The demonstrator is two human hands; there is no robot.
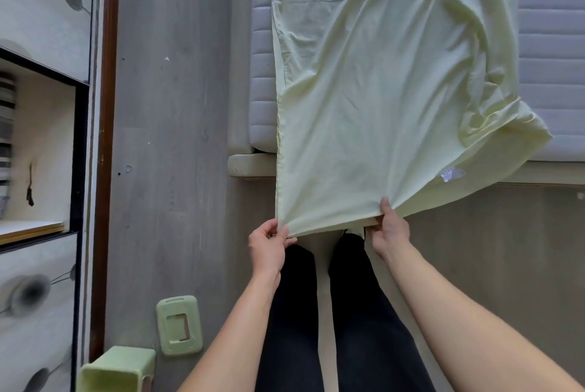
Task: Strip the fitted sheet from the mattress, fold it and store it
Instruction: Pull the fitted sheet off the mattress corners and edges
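Observation:
The pale yellow fitted sheet (373, 81) lies folded into a long strip over the quilted white mattress (550, 43) and hangs off its foot end toward me. My left hand (269, 249) pinches the near left corner of the strip. My right hand (387, 230) grips the near edge to the right, thumb on top. The cloth is stretched between the two hands above my feet. A bunched elastic corner with a white label (452, 174) droops off the right side.
The bed frame edge (250, 165) runs across under the sheet. A cabinet with an open shelf (41, 125) stands at the left. Two pale green plastic items (179, 325) sit on the grey floor (171, 138) near my left leg.

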